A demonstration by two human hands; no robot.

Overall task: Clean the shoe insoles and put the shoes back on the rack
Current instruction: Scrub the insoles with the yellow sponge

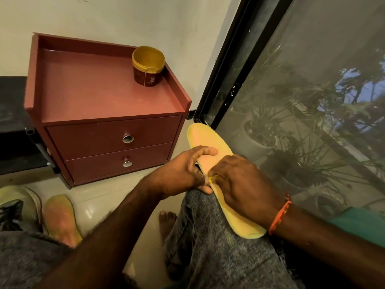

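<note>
I brace the yellow insole [210, 147] across my knee [200, 209], right of the red drawer cabinet [108, 113], left hand [183, 174] gripping its edge so it stays put while my right hand [243, 184] pinches something small and yellow against it.

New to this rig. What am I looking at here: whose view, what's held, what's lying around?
There is no robot here: a person wears one wide-angle camera on the head, looking down at their own hands. They sit with a yellow insole lying along their knee. The left hand holds its edge, and the right hand presses on it, fingers curled around something small and yellow that I cannot identify. On the floor at the left lie a second insole and a shoe. A red drawer cabinet stands against the wall with an open tub on top. A window is on the right.
</note>
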